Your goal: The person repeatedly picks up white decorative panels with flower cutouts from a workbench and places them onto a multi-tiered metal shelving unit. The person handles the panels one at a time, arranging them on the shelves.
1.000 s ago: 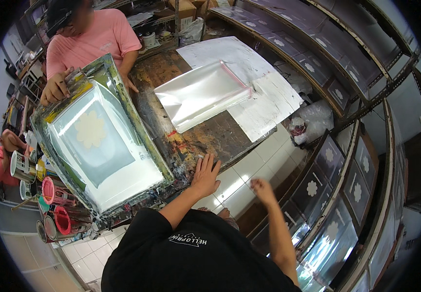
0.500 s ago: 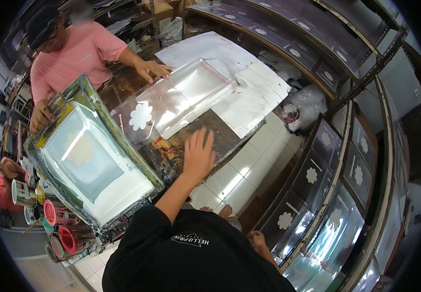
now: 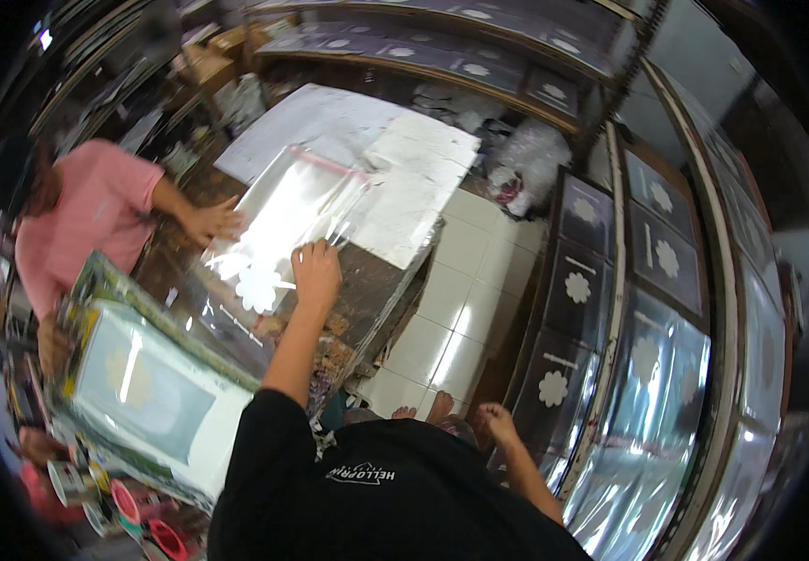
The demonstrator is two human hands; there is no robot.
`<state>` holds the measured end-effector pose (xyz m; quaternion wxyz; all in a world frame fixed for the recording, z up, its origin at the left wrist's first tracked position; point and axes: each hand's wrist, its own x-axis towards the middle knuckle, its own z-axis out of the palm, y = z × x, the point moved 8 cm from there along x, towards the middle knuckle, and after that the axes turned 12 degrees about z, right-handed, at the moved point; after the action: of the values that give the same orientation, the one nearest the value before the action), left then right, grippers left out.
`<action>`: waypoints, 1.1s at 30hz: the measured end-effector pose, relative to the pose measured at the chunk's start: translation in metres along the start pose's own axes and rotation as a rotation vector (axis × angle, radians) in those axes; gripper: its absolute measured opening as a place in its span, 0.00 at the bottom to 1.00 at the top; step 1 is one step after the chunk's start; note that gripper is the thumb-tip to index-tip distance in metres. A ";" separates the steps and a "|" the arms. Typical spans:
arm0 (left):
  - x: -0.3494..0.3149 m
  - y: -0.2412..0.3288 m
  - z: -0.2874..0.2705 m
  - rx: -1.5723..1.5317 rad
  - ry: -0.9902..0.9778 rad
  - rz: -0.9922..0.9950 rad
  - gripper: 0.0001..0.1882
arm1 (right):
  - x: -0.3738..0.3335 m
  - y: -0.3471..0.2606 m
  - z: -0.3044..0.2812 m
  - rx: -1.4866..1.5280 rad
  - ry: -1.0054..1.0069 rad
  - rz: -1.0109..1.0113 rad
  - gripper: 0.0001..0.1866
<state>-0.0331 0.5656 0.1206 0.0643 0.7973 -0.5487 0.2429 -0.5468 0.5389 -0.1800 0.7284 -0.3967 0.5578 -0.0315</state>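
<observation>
Clear plastic with a white flower already on it: this bag lies on the table, overlapping the stack of bags. The left hand curls at its edge — whether the fingers grip it, I cannot tell. The right hand is loosely curled near the rack, its contents unclear. Many flower-marked sheets already fill that rack; this bag is not yet there, and the stack seems still unprinted.

A flower-printed clear sheet is now lying across the table, and the left hand is reaching over to it, perhaps pinching its edge amid glare.
</observation>
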 end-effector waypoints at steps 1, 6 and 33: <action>0.001 0.018 -0.014 -0.057 0.051 0.047 0.11 | -0.014 -0.047 0.015 -0.027 0.055 -0.099 0.11; 0.005 0.135 -0.093 -0.383 0.143 0.309 0.18 | -0.094 -0.268 0.104 0.202 -0.381 -0.256 0.32; -0.042 0.290 -0.266 -1.273 0.387 0.856 0.25 | -0.423 -0.524 -0.006 -1.257 0.488 -0.716 0.16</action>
<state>-0.3925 0.5866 0.2864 0.5036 0.2704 -0.8203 0.0204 -0.5024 0.3844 0.4737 0.1667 -0.8752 0.4532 -0.0290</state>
